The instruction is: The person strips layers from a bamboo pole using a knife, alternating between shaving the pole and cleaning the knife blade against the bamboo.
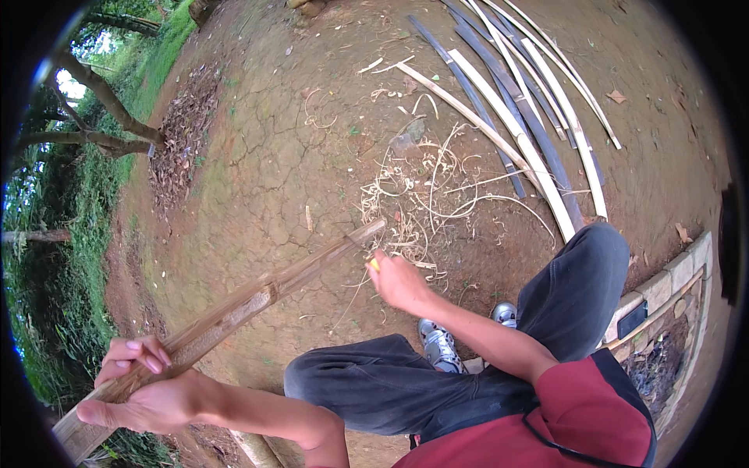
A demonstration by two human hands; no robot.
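Note:
A long split bamboo piece (242, 308) slants from the lower left up toward the middle, with a node partway along it. My left hand (152, 398) is wrapped round its near end, palm beneath and fingers over the top edge. My right hand (399, 285) is closed on a knife (375, 264); only a bit of its yellow handle shows clearly. Its thin dark blade seems to lie against the bamboo close to the far end. Beneath that end, curly pale shavings (406, 203) are heaped on the soil.
Several long bamboo strips (499, 101), pale and dark, lie spread at the upper right. My bent knees and shoes (441, 347) are just below my right hand. A brick border (663, 288) with a dark phone (632, 319) on it runs along the right. Tree branches (109, 101) and grass fill the left.

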